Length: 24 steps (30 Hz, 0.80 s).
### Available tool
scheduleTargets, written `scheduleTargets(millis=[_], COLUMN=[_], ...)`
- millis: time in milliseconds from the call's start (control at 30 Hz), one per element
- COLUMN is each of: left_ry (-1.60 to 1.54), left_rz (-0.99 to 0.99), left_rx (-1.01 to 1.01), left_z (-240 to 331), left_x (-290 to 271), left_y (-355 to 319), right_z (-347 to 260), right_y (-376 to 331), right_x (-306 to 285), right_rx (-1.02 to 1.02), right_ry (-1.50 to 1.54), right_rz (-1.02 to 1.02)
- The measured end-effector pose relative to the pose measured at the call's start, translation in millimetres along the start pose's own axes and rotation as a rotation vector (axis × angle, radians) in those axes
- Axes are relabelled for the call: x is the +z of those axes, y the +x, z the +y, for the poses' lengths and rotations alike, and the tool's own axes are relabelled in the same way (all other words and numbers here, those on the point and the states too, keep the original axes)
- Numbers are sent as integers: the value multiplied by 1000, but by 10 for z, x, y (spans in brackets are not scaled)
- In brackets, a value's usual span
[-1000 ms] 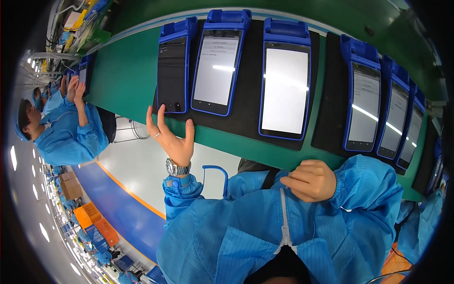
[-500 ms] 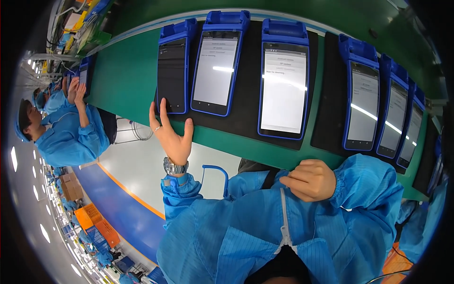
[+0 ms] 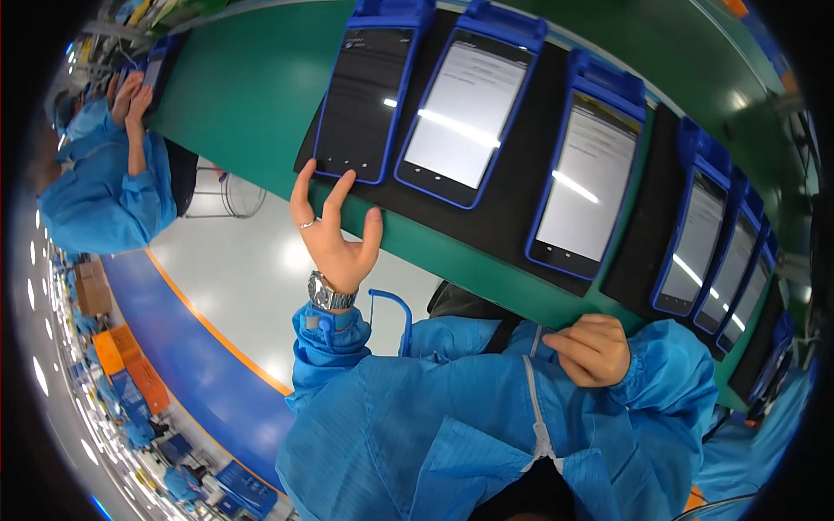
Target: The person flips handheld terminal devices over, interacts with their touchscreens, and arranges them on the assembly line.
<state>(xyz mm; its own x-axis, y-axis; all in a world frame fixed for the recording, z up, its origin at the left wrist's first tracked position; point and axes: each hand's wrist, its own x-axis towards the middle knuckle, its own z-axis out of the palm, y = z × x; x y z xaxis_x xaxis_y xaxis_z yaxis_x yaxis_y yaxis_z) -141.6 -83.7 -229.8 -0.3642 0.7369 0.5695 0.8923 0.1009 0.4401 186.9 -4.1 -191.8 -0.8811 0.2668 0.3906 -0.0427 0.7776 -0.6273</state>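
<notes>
Several blue handheld terminals lie in a row on black mats. At the left end is a dark-screen terminal point(image 3: 363, 104) with a blue housing at its top. My left hand point(image 3: 339, 247), wearing a ring and a metal watch, is at this one's lower edge. Its fingers are spread, and the fingertips reach the bottom corner; whether they press on it I cannot tell. Beside it lies a terminal with a bright white screen point(image 3: 469, 113), then another white-screen terminal point(image 3: 586, 174). My right hand point(image 3: 593, 350) is held in a loose fist before my jacket, nothing visible in it.
More terminals point(image 3: 695, 239) lie close together on a second black mat point(image 3: 641, 213) to the right. The green bench point(image 3: 234, 78) extends far left, where a co-worker in blue point(image 3: 109, 187) handles a device. Orange crates point(image 3: 122, 347) stand beyond the blue floor strip.
The whole view has tilted, shifting the terminals rightward in the picture. My left fingertips have come down to the dark-screen terminal's bottom edge. That screen shows fewer lines. My right hand stays curled.
</notes>
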Motion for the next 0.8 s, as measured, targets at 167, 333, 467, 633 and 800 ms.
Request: scheduleTargets(millis=[167, 333, 467, 633, 800], left_ry=[-88, -314, -150, -235, -164], left_rz=[19, 62, 15, 32, 55], left_rx=[-103, -287, -244, -295, -271], left_z=[-44, -21, -31, 20, 18], left_x=[18, 55, 65, 100, 159], left_y=[44, 162, 304, 386, 375], right_z=[-110, -112, -60, -28, -16], right_y=[26, -86, -229, -375, -457], right_x=[-8, -127, -242, -232, -208], right_rx=[32, 42, 52, 52, 45], right_ry=[-301, -521, -554, -536, -571], right_rz=[-150, -491, -555, -534, -492])
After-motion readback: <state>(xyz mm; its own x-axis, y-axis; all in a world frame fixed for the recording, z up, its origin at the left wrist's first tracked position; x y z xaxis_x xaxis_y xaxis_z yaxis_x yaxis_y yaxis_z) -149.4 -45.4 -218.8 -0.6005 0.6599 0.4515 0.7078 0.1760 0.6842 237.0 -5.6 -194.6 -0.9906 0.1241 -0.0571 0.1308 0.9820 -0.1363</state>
